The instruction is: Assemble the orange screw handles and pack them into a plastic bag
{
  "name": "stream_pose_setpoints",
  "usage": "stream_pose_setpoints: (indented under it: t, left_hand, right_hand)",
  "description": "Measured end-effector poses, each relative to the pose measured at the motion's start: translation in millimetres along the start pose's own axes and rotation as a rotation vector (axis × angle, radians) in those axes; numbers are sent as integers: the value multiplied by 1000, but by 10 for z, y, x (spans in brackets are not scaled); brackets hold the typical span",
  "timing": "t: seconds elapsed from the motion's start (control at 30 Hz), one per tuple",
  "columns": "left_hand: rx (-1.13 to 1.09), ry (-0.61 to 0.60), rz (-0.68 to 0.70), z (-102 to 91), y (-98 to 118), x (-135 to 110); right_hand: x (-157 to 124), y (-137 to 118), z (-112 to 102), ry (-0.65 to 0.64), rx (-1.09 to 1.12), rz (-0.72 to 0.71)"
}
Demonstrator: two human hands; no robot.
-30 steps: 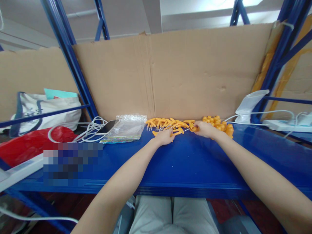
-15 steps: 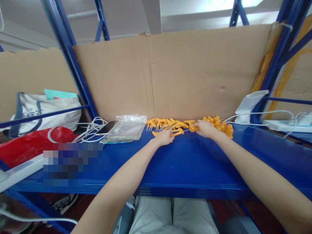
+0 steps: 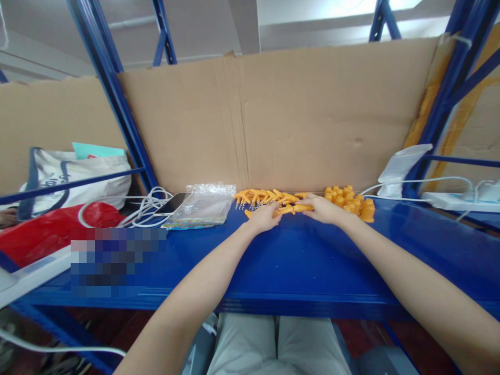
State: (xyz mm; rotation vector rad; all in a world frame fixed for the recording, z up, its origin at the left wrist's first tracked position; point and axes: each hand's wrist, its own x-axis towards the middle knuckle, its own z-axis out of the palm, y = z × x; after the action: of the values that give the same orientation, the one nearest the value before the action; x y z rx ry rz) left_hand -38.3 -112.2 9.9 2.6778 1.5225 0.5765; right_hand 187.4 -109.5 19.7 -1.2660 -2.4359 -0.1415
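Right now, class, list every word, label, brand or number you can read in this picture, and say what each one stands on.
No text here can be read.
White tote bag: dark lettering, too blurred to read.
Clear packets: coloured strip along the near edge, too small to read.
Pixelated patch: whatever lies there is hidden.
Orange pieces: no print to be seen.

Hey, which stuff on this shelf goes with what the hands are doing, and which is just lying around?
In use: left hand, right hand, orange piece between them, chained orange pile, orange caps.
Lying about: plastic bag, phone, cables, red bag, tote, power strip.
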Motion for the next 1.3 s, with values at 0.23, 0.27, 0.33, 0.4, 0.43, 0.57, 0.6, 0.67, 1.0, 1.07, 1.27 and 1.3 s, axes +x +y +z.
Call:
stream_pose_setpoints:
  t: [0.23, 0.27, 0.33, 0.4, 0.43, 0.57, 0.6, 0.67, 1.0, 1.07, 1.27, 1.3]
  left_hand:
    - [-2, 168, 39, -28, -47, -5]
    - [-5, 172, 44, -32, -52, -5]
    - [-13, 172, 49, -32, -60, -3]
    - [-23, 170, 47, -25, -64, 2]
    - [-27, 168, 46, -21, -66, 4]
    - [-58, 161, 52, -16, -75, 10]
    - [-70, 159, 56, -19, -79, 12]
    - [-88, 159, 59, -23, -92, 16]
    - [-95, 175, 76, -17, -125, 28]
    - [-102, 170, 79, -18, -121, 25]
    - [-100, 168, 69, -25, -120, 25]
    - [-95, 165, 62, -26, -119, 25]
  right_hand:
    - [-6, -91, 68, 47, 15, 54]
    - [-4, -93, 79, 48, 27, 56]
    - [6, -83, 102, 55, 51, 50]
    - [21, -57, 117, 78, 89, 49]
    - [27, -38, 121, 91, 123, 51]
    - [19, 54, 108, 101, 356, 83]
    - [12, 75, 102, 102, 419, 95]
    - [-2, 103, 86, 113, 535, 136]
    - [-30, -78, -1, 15, 872, 432]
    - [-28, -109, 4, 8, 852, 469]
    - [-27, -143, -17, 14, 843, 496]
    - [-33, -140, -31, 12, 846, 490]
